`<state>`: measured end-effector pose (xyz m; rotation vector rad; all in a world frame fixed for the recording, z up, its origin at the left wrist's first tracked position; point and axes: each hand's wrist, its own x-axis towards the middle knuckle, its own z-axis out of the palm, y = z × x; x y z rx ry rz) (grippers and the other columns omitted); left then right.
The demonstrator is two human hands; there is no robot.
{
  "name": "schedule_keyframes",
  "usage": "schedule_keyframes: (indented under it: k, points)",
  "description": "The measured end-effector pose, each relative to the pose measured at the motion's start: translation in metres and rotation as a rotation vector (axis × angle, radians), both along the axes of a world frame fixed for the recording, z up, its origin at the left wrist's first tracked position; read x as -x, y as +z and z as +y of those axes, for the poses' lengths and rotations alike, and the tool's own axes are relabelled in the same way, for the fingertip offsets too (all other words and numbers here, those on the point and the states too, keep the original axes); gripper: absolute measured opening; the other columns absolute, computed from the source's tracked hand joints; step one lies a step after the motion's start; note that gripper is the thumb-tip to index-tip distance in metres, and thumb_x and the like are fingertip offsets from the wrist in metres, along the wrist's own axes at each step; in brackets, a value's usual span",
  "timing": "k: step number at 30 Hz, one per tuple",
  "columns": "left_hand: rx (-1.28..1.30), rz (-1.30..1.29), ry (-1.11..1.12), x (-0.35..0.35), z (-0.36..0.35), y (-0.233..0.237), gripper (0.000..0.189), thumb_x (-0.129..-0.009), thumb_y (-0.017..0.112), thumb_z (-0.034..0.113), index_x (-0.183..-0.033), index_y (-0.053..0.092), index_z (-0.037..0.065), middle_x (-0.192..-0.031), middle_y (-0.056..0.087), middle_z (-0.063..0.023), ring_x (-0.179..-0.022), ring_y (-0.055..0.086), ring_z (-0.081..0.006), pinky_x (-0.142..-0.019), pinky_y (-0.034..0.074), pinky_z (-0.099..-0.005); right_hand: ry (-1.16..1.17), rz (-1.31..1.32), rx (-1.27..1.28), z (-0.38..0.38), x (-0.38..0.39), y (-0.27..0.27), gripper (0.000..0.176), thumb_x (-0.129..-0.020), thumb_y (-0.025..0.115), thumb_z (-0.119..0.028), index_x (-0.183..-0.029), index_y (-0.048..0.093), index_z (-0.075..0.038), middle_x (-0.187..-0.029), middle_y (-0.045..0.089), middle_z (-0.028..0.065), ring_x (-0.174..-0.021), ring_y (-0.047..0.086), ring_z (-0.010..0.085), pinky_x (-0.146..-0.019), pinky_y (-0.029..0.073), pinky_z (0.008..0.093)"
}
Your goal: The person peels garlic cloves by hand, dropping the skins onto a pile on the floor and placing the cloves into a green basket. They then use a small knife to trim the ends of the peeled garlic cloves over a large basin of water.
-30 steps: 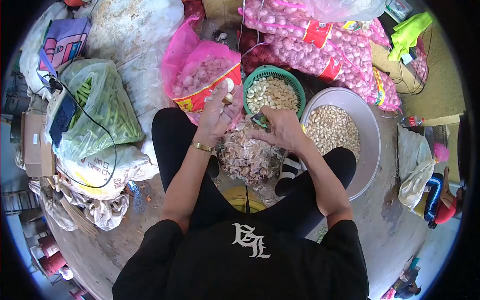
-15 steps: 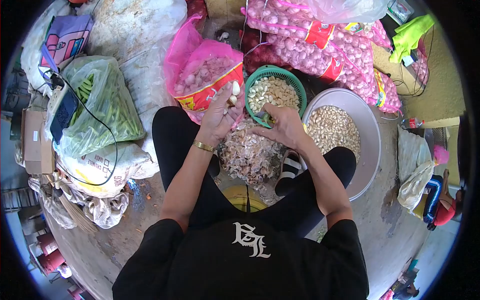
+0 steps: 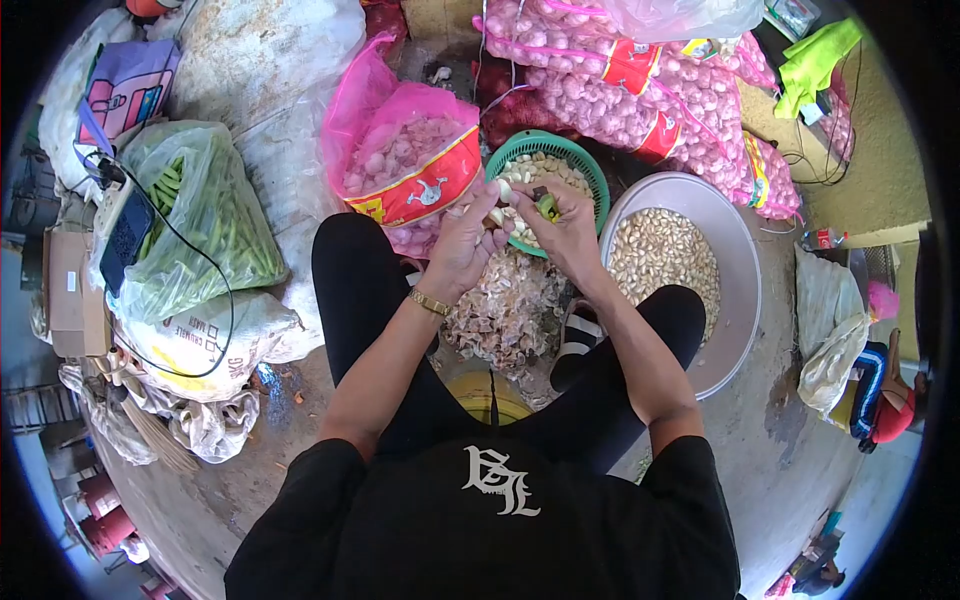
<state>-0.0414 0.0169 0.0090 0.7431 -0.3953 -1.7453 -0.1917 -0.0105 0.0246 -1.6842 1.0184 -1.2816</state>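
Note:
Peeled garlic cloves (image 3: 504, 190) sit in the fingers of my left hand (image 3: 466, 245), which is closed on them. My right hand (image 3: 566, 232) is closed round a small knife (image 3: 546, 207) with a yellow-green handle; its blade is mostly hidden. Both hands meet over the near side of a green basket (image 3: 604, 178) of peeled cloves. Below them lies a heap of garlic skins (image 3: 505, 310). To the right, a pale basin (image 3: 742, 310) holds many unpeeled cloves (image 3: 665, 255). A pink mesh bag (image 3: 350, 130) of garlic stands open at the left.
Full mesh sacks of garlic (image 3: 690, 120) are stacked at the back right. A plastic bag of green vegetables (image 3: 225, 220) rests on a white sack (image 3: 250, 335) at left, with a phone (image 3: 127, 240) and cable beside it. Another person (image 3: 890, 405) is at far right.
My left hand has moved right and my right hand up, so they now meet at the cloves. The knife has come up beside the cloves.

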Motion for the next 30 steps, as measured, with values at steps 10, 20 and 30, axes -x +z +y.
schedule_keyframes:
  k: [10,20,30]
  points:
    - [0.19,-0.374,0.137,0.006,-0.001,0.004,0.03,-0.087,0.071,0.013,-0.113,0.065,-0.001,-0.093,0.068,-0.0018,-0.072,0.062,-0.0058,-0.062,0.05,-0.0177,0.045,-0.131,-0.285,-0.002,0.006,0.006,0.019,-0.09,0.069,-0.018,-0.082,0.069,-0.001,-0.063,0.056,-0.0055,-0.056,0.044,0.0008,-0.049,0.033,0.0224]
    - [0.474,-0.717,0.248,0.004,-0.003,-0.008,0.024,-0.082,0.074,0.005,-0.105,0.069,-0.002,-0.102,0.069,-0.0087,-0.089,0.063,-0.0113,-0.08,0.049,-0.0244,0.098,-0.137,-0.409,-0.007,0.014,0.005,0.014,-0.089,0.07,-0.015,-0.085,0.071,-0.002,-0.067,0.057,-0.0084,-0.058,0.045,-0.0007,-0.049,0.032,0.0191]
    - [0.354,-0.728,0.139,0.004,0.001,0.006,0.027,-0.086,0.072,0.013,-0.11,0.069,-0.001,-0.097,0.07,-0.0063,-0.079,0.062,-0.008,-0.07,0.05,-0.0211,0.057,-0.157,-0.403,-0.008,0.013,0.006,0.007,-0.085,0.067,-0.007,-0.085,0.07,-0.001,-0.071,0.061,-0.005,-0.062,0.05,0.0016,-0.054,0.04,0.0198]
